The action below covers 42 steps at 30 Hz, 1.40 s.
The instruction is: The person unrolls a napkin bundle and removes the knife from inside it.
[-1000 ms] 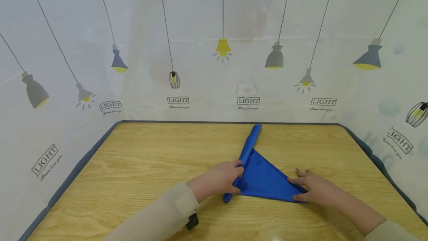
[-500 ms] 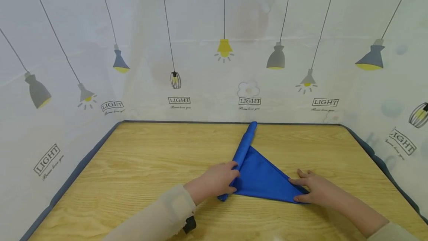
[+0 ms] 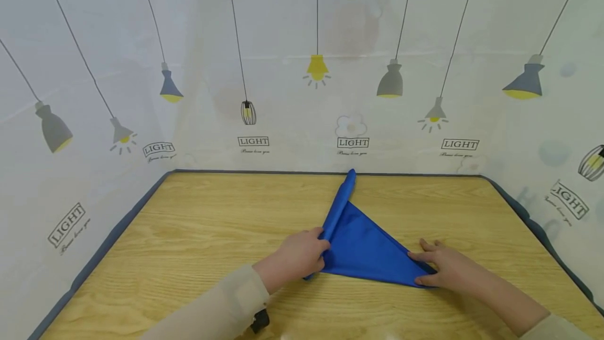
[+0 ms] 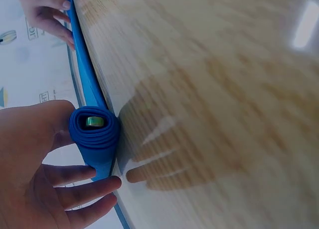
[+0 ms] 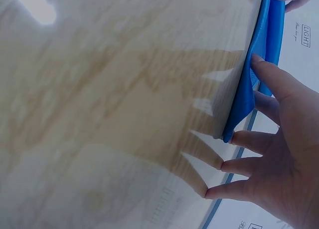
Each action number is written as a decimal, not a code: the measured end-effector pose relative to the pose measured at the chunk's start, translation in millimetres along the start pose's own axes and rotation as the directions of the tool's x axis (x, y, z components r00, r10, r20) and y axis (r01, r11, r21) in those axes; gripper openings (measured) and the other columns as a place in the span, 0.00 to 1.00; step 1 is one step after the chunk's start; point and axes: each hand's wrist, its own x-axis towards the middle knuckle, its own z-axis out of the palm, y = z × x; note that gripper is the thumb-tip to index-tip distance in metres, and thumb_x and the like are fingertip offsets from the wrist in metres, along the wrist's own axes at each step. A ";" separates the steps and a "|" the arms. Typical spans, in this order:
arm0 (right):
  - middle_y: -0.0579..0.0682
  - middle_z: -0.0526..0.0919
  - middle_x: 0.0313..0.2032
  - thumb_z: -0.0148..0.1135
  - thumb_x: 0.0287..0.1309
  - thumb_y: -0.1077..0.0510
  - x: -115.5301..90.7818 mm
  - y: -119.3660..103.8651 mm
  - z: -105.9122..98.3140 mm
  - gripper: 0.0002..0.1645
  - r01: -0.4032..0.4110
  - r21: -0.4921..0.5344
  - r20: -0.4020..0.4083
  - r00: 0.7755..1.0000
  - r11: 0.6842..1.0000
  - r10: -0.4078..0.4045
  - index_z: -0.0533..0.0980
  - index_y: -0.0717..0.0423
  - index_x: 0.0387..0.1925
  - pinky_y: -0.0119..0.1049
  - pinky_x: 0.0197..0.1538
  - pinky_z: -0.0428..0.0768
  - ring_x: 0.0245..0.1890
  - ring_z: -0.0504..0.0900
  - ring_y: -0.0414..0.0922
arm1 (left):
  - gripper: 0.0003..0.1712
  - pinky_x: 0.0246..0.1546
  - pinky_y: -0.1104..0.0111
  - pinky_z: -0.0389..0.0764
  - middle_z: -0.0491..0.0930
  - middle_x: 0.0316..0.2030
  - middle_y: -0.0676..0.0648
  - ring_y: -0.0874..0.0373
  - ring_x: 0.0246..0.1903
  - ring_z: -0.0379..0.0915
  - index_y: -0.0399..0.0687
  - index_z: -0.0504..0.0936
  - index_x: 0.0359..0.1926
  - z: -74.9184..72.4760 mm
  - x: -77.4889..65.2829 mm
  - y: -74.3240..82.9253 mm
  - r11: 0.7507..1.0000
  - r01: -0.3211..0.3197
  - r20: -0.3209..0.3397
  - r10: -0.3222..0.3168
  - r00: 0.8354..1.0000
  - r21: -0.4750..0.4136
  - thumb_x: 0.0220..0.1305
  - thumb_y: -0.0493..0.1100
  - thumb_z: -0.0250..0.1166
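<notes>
A shiny blue cloth (image 3: 373, 251) lies on the wooden table, its left side wound into a slanting roll (image 3: 341, 203) and its right side a flat triangle. My left hand (image 3: 297, 257) grips the near part of the roll. Seen end-on in the left wrist view, the roll (image 4: 95, 139) is tightly layered, with a small shiny greenish object (image 4: 94, 121) inside its opening. At the triangle's right tip, my right hand (image 3: 448, 266) has spread fingers; its thumb (image 5: 269, 74) rests on the near edge of the cloth while other fingertips touch the table.
A pale wall covering (image 3: 283, 41) printed with hanging lamps and "LIGHT" labels surrounds the table (image 3: 212, 214) at the back and sides. Dark edging (image 3: 236, 171) runs along the tabletop. A black device (image 3: 259, 321) shows under the left sleeve.
My left hand and the roll have shifted left, drawing the roll's top end left too. The flat triangle extends further left, and the right hand stays at its tip.
</notes>
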 end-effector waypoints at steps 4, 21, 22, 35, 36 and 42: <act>0.75 0.63 0.64 0.71 0.51 0.40 0.0 1.0 0.3 0.40 0.001 -0.001 -0.001 1.000 1.000 -0.001 0.76 0.57 0.61 0.72 0.54 0.63 0.62 0.56 0.80 | 0.16 0.45 0.63 0.80 0.74 0.59 0.41 0.51 0.48 0.78 0.52 0.84 0.52 0.0 -2.7 -2.2 1.000 0.005 -0.021 -0.005 1.000 -0.006 0.65 0.46 0.62; 0.75 0.63 0.64 0.70 0.52 0.39 0.4 1.3 0.6 0.40 -0.005 0.011 0.010 1.000 1.000 0.005 0.75 0.57 0.61 0.72 0.54 0.62 0.62 0.54 0.79 | 0.17 0.29 0.65 0.79 0.77 0.39 0.46 0.57 0.31 0.74 0.53 0.79 0.49 5.1 -8.8 -13.1 0.998 0.063 -0.026 -0.064 0.998 -0.020 0.62 0.51 0.68; 0.75 0.63 0.64 0.70 0.51 0.39 0.1 1.0 0.5 0.41 -0.001 0.007 0.010 1.000 1.000 0.001 0.75 0.57 0.61 0.72 0.54 0.63 0.62 0.55 0.80 | 0.16 0.29 0.65 0.79 0.77 0.39 0.46 0.57 0.31 0.74 0.54 0.79 0.50 5.7 -9.3 -13.6 0.997 0.069 -0.025 -0.070 0.997 -0.018 0.63 0.51 0.68; 0.75 0.63 0.64 0.70 0.52 0.40 0.1 0.3 -0.5 0.40 0.002 0.008 0.013 1.000 1.000 -0.002 0.75 0.57 0.61 0.71 0.55 0.63 0.62 0.54 0.80 | 0.16 0.27 0.62 0.79 0.78 0.40 0.47 0.55 0.33 0.75 0.58 0.81 0.52 10.0 -14.1 -17.4 0.995 0.091 -0.029 -0.090 0.996 0.048 0.66 0.53 0.62; 0.75 0.63 0.64 0.70 0.52 0.40 0.1 0.1 -0.5 0.40 0.001 0.010 0.014 1.000 1.000 -0.001 0.75 0.58 0.61 0.71 0.55 0.63 0.62 0.54 0.79 | 0.17 0.27 0.62 0.79 0.78 0.40 0.47 0.55 0.34 0.75 0.58 0.81 0.53 9.4 -14.6 -17.7 0.994 0.092 -0.025 -0.091 0.996 0.053 0.66 0.54 0.63; 0.75 0.63 0.64 0.70 0.52 0.40 0.2 -0.3 -0.4 0.40 0.003 0.009 0.014 1.000 1.000 -0.003 0.75 0.58 0.62 0.71 0.54 0.63 0.62 0.54 0.80 | 0.21 0.30 0.61 0.80 0.79 0.44 0.47 0.54 0.37 0.77 0.59 0.79 0.55 6.9 -17.4 -20.7 0.994 0.096 -0.007 -0.096 0.995 0.056 0.63 0.56 0.66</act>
